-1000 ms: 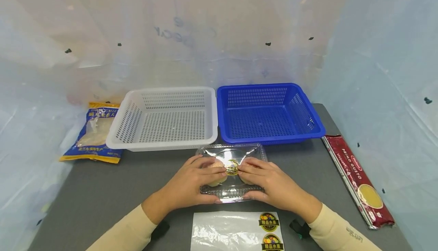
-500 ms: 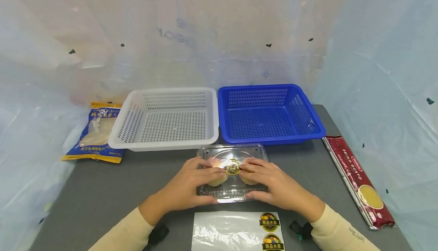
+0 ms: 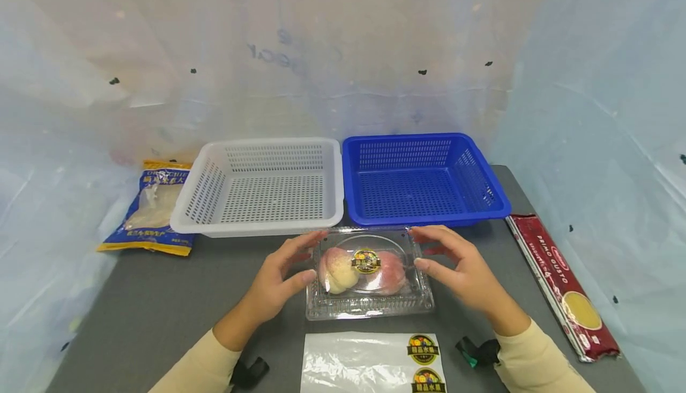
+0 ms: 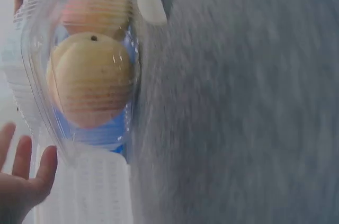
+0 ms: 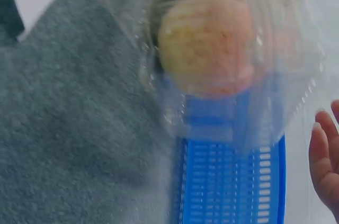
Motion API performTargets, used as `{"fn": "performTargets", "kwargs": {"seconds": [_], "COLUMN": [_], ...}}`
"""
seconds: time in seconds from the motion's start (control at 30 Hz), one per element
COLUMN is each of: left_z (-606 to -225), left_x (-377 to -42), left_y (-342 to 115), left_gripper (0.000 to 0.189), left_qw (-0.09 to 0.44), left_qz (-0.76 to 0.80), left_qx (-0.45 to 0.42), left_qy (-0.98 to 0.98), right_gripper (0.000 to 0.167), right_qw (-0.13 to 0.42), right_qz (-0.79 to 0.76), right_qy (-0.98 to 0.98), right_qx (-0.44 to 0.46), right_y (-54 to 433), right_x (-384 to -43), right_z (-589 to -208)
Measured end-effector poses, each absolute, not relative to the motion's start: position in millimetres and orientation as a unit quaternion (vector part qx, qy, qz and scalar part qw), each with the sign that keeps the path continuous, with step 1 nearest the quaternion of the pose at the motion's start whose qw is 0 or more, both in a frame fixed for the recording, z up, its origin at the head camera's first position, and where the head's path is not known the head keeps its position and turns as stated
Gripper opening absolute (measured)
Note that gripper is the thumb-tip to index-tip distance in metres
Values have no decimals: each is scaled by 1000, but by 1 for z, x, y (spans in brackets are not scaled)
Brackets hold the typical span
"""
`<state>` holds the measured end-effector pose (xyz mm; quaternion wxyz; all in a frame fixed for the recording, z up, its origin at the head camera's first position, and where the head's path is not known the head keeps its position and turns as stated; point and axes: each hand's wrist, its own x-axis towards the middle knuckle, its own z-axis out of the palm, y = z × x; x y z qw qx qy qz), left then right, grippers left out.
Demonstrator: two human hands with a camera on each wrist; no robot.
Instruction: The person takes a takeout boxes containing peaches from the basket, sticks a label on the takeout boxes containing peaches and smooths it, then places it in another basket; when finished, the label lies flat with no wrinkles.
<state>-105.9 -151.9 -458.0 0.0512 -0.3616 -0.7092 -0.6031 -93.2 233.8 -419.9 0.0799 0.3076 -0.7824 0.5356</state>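
Note:
A clear plastic clamshell box (image 3: pixel 370 308) with its lid down lies on the grey table, with two peaches (image 3: pixel 339 271) inside. On top of the lid sits a round black and gold fruit sticker (image 3: pixel 367 261). My left hand (image 3: pixel 278 283) is at the box's left side, fingers spread and loosely bent. At the right side my right hand (image 3: pixel 466 271) stands likewise, its thumb and fingertips right by the edge. In the left wrist view the left hand (image 4: pixel 24 181) shows a gap between its fingers and the box; neither hand grips anything.
A white sticker sheet (image 3: pixel 354 363) with two remaining stickers lies in front of the box. Behind are a white basket (image 3: pixel 257 229) and a blue basket (image 3: pixel 429 217). A blue and yellow bag (image 3: pixel 152 208) lies left, a red spaghetti pack (image 3: pixel 563 286) right.
Both hands have drawn apart from the top of the lid to the box's sides, uncovering the peaches and sticker. The box has stayed nearly in place.

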Motion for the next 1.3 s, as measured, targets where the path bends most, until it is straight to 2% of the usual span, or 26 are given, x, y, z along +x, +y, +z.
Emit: {"fn": "performTargets", "kwargs": {"seconds": [0.1,0.37,0.53,0.67,0.77,0.9,1.1,1.3], "left_z": [-460,-468,-478,-485,-488,-487,-475,-467], "left_x": [-106,-100,-97,-98,-99,-97,-94,-90], "left_y": [-153,-150,-147,-144,-141,-137,-133,-132], "left_gripper": [53,46,52,63,62,56,71,73], "left_qw": [36,21,-51,-116,-147,-172,-234,-271], "left_qz": [-670,-778,-815,-821,-818,-801,-777,-797], "left_qx": [-312,-164,-75,-31,-12,2,9,8], "left_qy": [-672,-606,-573,-558,-556,-574,-585,-539], "right_gripper": [59,45,40,38,38,39,38,49], "right_qw": [91,150,180,212,227,220,183,133], "right_qz": [583,742,825,857,867,884,926,956], "right_qy": [-754,-608,-508,-457,-442,-413,-325,-256], "right_qx": [288,240,167,109,51,-12,-65,-57], "right_y": [242,267,283,293,297,302,304,308], "right_x": [-94,-99,-100,-102,-102,-100,-101,-105], "right_z": [-419,-423,-433,-445,-454,-462,-467,-470]}}
